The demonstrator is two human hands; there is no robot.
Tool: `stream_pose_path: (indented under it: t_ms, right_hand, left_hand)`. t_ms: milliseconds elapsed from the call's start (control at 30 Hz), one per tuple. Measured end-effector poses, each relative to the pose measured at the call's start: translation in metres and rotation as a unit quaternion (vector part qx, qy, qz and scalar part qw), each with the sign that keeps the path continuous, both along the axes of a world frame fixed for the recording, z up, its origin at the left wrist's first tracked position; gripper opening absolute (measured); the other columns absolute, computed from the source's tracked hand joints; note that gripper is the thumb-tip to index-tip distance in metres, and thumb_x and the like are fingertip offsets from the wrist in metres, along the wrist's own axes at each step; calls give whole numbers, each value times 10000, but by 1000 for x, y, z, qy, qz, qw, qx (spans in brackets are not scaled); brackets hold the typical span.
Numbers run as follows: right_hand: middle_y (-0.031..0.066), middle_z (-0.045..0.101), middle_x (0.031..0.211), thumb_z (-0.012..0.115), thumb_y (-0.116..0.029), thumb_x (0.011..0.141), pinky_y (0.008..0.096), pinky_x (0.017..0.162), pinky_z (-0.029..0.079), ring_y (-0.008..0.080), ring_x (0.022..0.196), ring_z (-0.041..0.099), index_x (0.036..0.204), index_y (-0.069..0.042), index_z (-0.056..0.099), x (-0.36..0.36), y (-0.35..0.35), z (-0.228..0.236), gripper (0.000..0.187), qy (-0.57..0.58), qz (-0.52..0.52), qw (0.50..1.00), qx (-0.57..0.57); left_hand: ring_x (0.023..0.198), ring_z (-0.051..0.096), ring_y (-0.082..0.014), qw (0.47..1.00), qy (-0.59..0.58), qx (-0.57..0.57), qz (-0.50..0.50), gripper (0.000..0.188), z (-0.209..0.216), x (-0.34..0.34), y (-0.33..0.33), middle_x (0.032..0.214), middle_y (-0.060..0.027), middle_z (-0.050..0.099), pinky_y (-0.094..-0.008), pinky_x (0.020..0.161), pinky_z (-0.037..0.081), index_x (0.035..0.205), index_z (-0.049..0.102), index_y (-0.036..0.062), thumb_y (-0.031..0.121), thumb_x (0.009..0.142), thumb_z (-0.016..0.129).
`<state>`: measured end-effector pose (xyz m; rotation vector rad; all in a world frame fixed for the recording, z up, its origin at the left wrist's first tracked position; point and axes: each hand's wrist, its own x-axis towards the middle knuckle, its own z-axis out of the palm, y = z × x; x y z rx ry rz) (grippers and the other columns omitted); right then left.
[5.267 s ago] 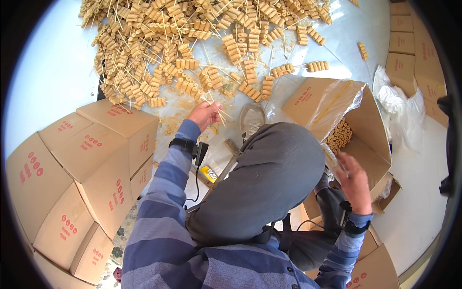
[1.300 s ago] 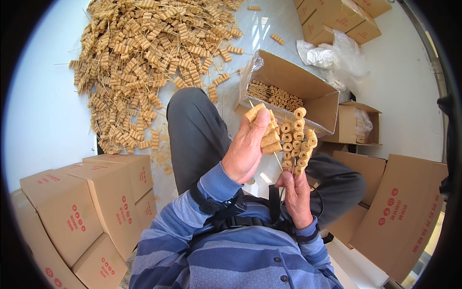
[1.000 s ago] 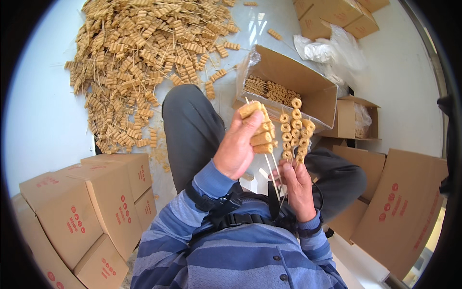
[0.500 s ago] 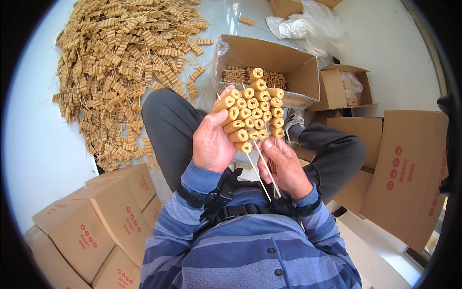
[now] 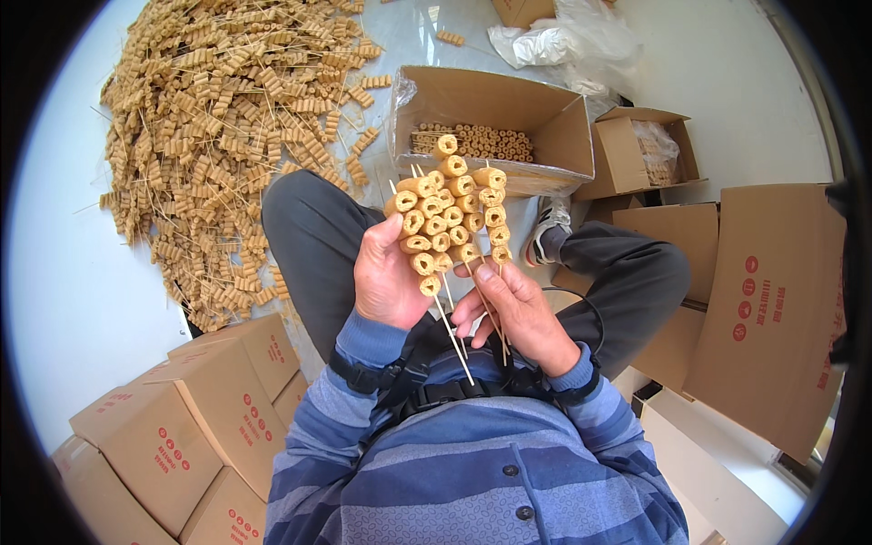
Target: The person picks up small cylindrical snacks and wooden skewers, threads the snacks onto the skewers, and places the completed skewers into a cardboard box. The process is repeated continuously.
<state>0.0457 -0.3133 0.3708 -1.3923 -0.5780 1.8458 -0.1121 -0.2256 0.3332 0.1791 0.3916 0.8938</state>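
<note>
Overhead view of two bare hands holding skewers of hollow, golden-brown tubular rolls. The skewers are above the seated person's lap, between the spread knees and just below the large open carton in the view; the rolls stack crosswise in side-by-side columns, their open ends facing up, and pale bare sticks project toward the waist. The left hand has its fingers closed around the left edge of the group, the thumb laid against the outermost rolls. The right hand has its fingers partly curled, thumb and forefinger pinched on the lower end of the right-hand skewer, whose column stands slightly apart from the others; the remaining fingers are loosely bent beneath the sticks.

Beyond the hands, the large open carton contains packed rows of similar rolls. To the left, a broad heap of skewered rolls covers the floor, and a single skewer lies apart near the top. To the right, a smaller open box stands near crumpled clear plastic. Closed brown cartons are stacked at lower left; a large brown carton with red markings stands at right.
</note>
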Motion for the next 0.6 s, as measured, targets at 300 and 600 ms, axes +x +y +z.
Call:
stream_pose_path:
  t_ms: [300,600]
  right_hand:
    - [93,688,846,388,-345,1093,252,589,564,157,695,684,1263,-11,522,6,-3,3,398,15,72,997,-26]
    - [84,667,929,363,-410,1092,273,679,563,136,830,652,1276,-38,537,6,1,-5,451,2,118,993,0]
  left_hand:
    - [1171,626,-292,998,-9,-34,54,552,1,-5,5,1293,-156,628,-431,1019,495,1378,498,-4,358,961,510]
    - [1297,519,-360,999,-19,-27,26,623,-5,-10,5,1447,-183,503,-537,1096,415,1416,456,45,402,914,551]
